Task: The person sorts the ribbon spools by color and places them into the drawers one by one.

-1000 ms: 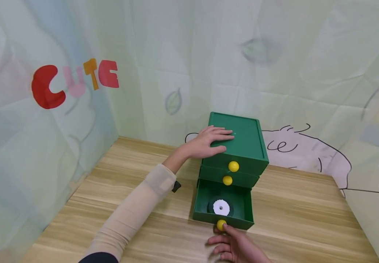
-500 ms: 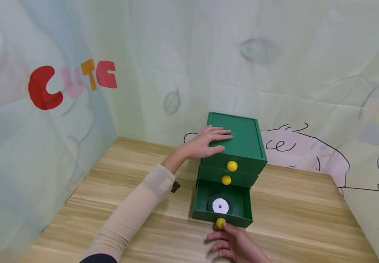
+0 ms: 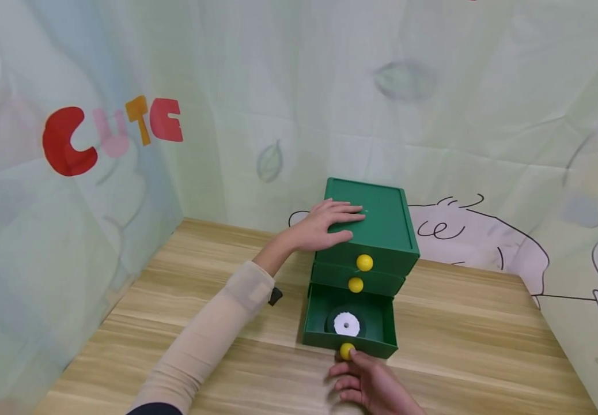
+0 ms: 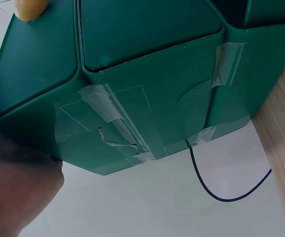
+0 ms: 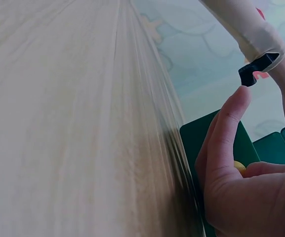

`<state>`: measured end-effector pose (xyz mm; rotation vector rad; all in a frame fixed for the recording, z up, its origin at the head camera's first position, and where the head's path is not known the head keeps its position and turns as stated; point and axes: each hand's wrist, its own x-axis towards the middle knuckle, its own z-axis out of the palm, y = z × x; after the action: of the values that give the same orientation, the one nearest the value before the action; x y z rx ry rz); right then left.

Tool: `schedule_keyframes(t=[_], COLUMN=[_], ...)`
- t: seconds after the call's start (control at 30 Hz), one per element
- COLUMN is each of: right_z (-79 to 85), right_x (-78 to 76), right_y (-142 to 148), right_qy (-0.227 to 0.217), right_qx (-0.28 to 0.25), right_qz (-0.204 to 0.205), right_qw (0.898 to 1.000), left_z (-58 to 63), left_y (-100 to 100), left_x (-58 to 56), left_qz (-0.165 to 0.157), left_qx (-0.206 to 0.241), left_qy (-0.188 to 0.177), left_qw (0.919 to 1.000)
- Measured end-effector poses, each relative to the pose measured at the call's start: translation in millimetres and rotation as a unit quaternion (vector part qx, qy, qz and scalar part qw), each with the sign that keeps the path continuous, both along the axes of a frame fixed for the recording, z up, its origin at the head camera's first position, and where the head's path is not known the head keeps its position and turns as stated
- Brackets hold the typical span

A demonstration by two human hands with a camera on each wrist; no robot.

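A green three-drawer cabinet [image 3: 374, 216] with yellow knobs stands on the wooden table. Its bottom drawer [image 3: 384, 323] is pulled out, and a black roll with a white disc face [image 3: 347, 324] lies inside. On the cabinet's top, toward its left side, my left hand [image 3: 322, 226] rests with fingers spread. My right hand [image 3: 377, 383] is at the bottom drawer's yellow knob [image 3: 347, 351], pinching it between thumb and a largely hidden index finger; the other fingers stretch out below it. In the right wrist view the knob [image 5: 239, 167] peeks out behind my fingers.
Printed cloth walls [image 3: 299, 115] close off the table's back and sides. The wooden tabletop [image 3: 465, 334] extends on both sides of the cabinet. Clear tape [image 4: 115, 116] joins the drawer units along their side. A black piece [image 3: 275, 296] sits at my left wrist.
The bottom drawer has slid in very slightly, my right hand moving with its knob. My left hand stays on the cabinet top. The whole head view has shifted a little.
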<state>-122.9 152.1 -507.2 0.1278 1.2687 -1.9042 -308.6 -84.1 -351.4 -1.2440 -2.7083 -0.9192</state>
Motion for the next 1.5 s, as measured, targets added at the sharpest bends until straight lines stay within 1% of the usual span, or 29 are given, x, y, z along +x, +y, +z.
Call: schedule_keyframes(t=[0.2, 0.5, 0.67, 0.87, 1.07, 1.5], right_z=[0.4, 3.6, 2.8, 2.3, 3.5, 2.8], right_x=[-2.0, -5.7, -11.0, -15.4, -18.6, -31.3], right_y=[-3, -5, -5, -5, -8, -14], right_qy=[0.007, -0.004, 0.01, 0.024, 0.026, 0.041], right_qx=[0.009, 0.005, 0.012, 0.012, 0.012, 0.009], right_qz=[-0.014, -0.034, -0.049, -0.049, -0.052, -0.059], right_qw=[1.0, 0.999, 0.999, 0.998, 0.998, 0.997], left_z=[1.1, 1.9, 1.8, 1.6, 1.4, 2.4], left_y=[1, 1, 1, 0, 0, 0], left_x=[-0.2, -0.2, 0.4, 1.1, 1.2, 1.8], left_qz=[-0.001, -0.001, -0.001, -0.001, -0.001, -0.002], left_qx=[0.0, -0.002, -0.003, -0.003, -0.001, -0.004], left_qy=[0.0, 0.003, 0.002, 0.002, 0.003, 0.006], left_qw=[1.0, 1.0, 1.0, 1.0, 1.0, 1.0])
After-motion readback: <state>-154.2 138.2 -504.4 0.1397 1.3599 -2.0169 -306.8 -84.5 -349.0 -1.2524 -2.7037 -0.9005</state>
